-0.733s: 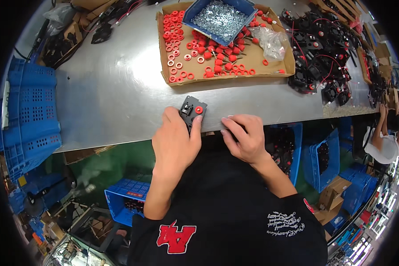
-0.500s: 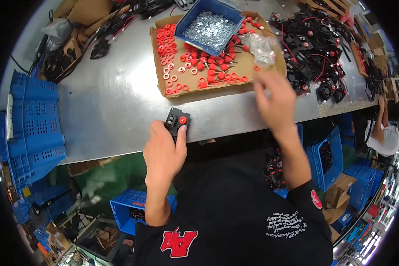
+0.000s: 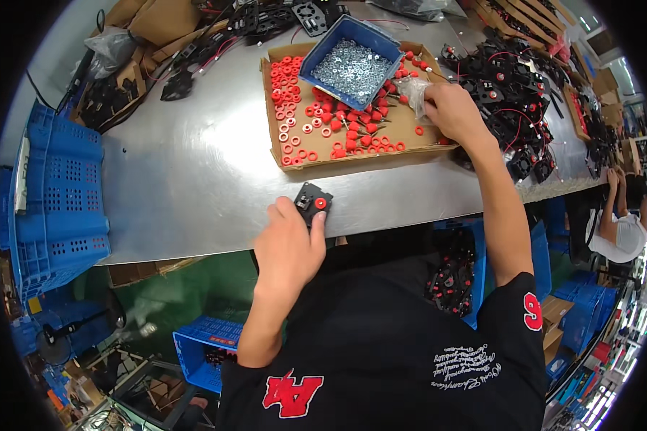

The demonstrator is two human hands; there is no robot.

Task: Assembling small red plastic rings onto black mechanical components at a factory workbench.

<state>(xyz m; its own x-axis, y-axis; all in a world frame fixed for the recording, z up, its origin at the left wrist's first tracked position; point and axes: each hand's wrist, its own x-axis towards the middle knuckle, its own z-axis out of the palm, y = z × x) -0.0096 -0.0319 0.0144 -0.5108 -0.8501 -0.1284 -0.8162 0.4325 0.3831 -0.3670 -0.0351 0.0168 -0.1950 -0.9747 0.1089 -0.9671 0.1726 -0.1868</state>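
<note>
My left hand is closed around a small black plastic housing just past the table's near edge. A red ring sits on the housing's top face, with my thumb beside it. My right hand reaches into the right side of a shallow cardboard tray. Its fingers are curled onto a crumpled clear plastic bag; the fingertips are partly hidden. Red rings and red-capped pieces with thin shafts lie in the tray. A blue bin of small metal washers rests over its far part.
Black fan units with red wires are heaped right of the tray. A blue perforated crate stands at the table's left end. Below the near edge are blue bins, one holding black and red parts. Another person sits far right.
My right hand has moved up and to the right, from the tray's near edge onto the plastic bag. My left hand still holds the black housing; the whole view has shifted slightly.
</note>
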